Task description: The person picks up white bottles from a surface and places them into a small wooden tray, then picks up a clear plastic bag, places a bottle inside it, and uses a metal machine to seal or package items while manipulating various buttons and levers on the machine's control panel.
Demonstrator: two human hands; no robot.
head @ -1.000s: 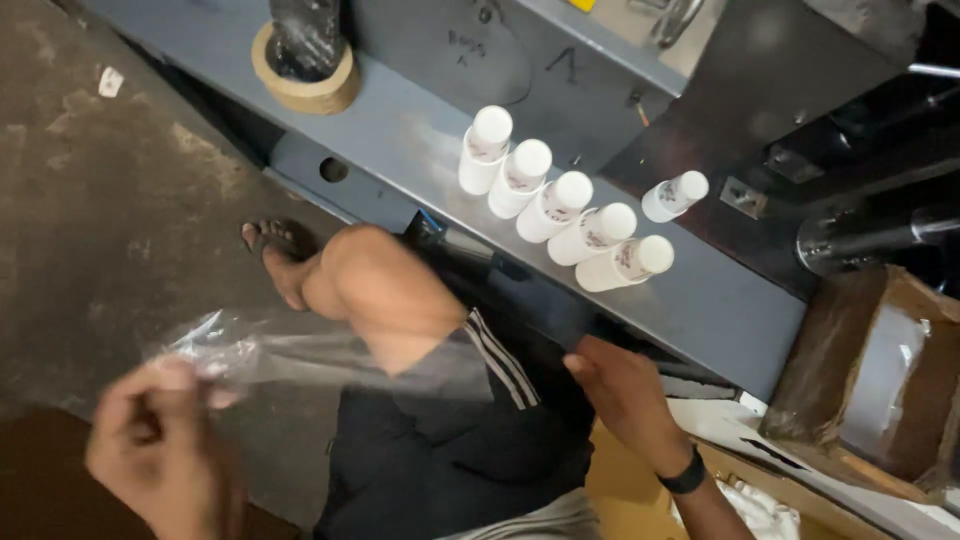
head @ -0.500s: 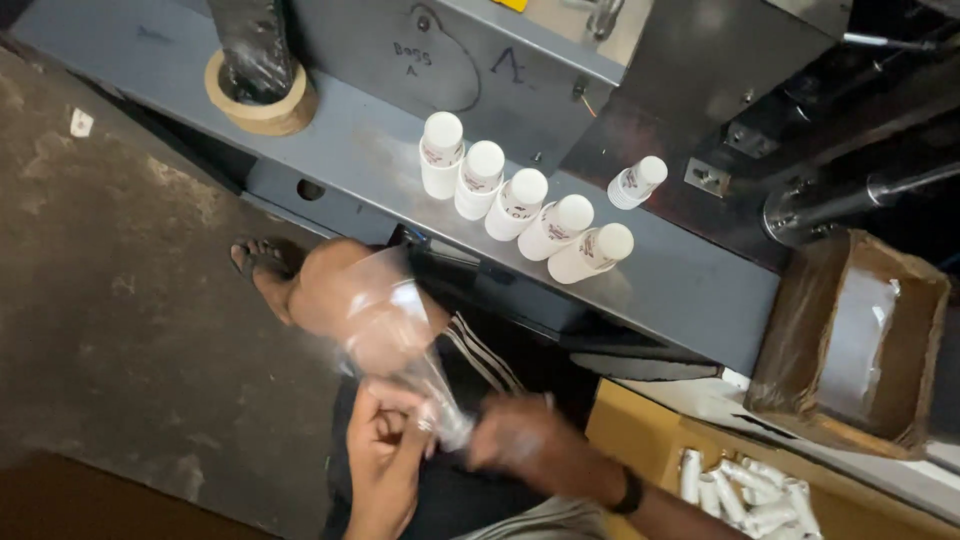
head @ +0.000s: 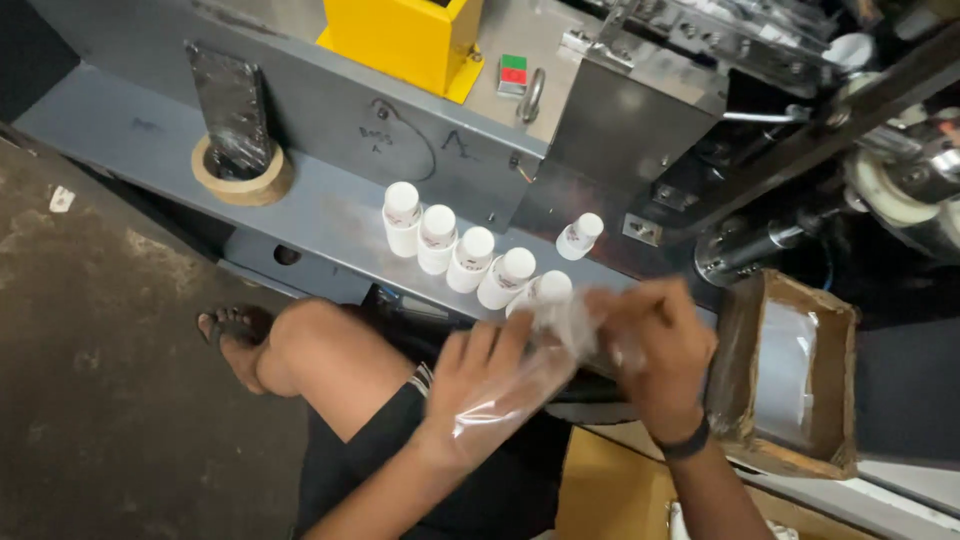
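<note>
the left hand point(head: 478, 385) reached forward over the raised knee, palm down, fingers spread and pinching a clear plastic bag point(head: 530, 370). the right hand point(head: 655, 345), wristband on, curled its fingers around the bag's far end, so the film stretched between both hands. just beyond the fingertips a row of small white bottles point(head: 455, 250) stood on the grey bench point(head: 320, 215), the nearest one touching or behind the bag. a tape roll point(head: 243, 178) sat well off to the left hand's side; an open cardboard box point(head: 790, 375) lay just beside the right hand, with free bench edge between.
</note>
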